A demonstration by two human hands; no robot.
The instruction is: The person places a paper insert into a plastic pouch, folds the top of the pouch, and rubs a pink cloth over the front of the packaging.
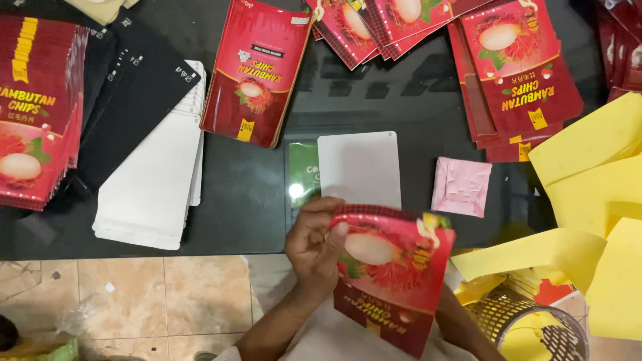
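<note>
My left hand (314, 244) grips the left edge of a red snack pouch (394, 274) printed with a spiky red fruit, thumb on its front. The pouch is held just above the near edge of the black table (241, 194). My right hand is hidden behind the pouch; only its forearm (461, 327) shows below, so I cannot see its fingers. Just beyond the pouch lie a blank white card (359, 167) and a green card (302, 172) partly under it. A small pink folded packet (461, 186) lies to the right.
Stacks of the same red pouches lie at far left (33, 107), top middle (257, 70) and top right (518, 73). A stack of white pouches (157, 180) overlaps black ones (134, 87). Yellow sheets (595, 194) pile at the right over a gold wire basket (528, 327).
</note>
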